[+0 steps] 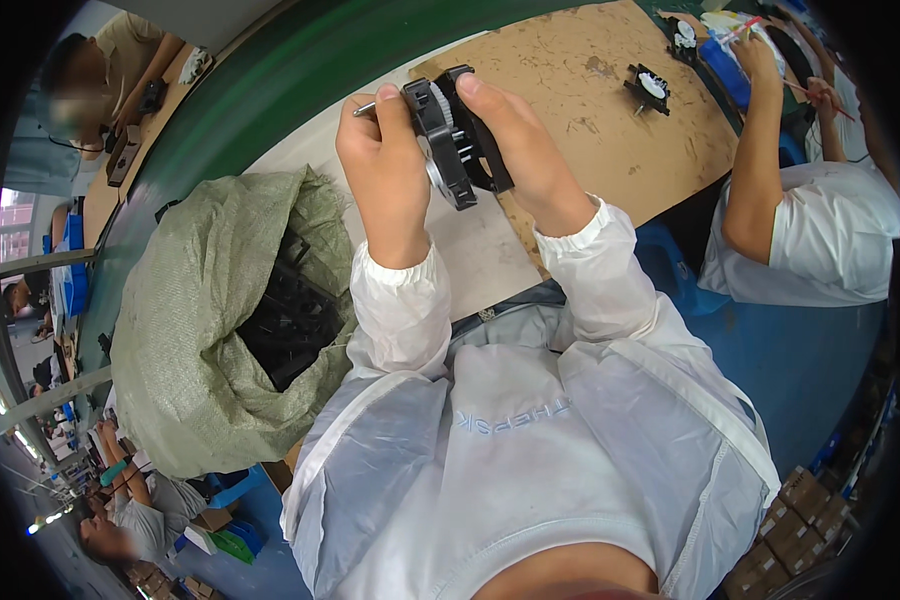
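Between my two hands, above the table, is a black plastic assembly with a pale gear wheel. My left hand (388, 165) grips its gear-bearing part (446, 140), and a thin metal shaft sticks out past my fingers on that side. On the other side, my right hand (525, 140) is closed round a black plastic housing piece (485, 150), thumb on its top edge. The two black pieces sit close together; whether they are joined I cannot tell. On the brown board (580, 90) farther right lies a similar black part with a white gear (650, 88).
A green woven sack (200, 320) full of black plastic parts (295, 310) stands open at my left. At the right a co-worker (800, 220) sits by a blue bin (725, 70). Other people work at benches on the left. Cardboard boxes (800, 520) are stacked at lower right.
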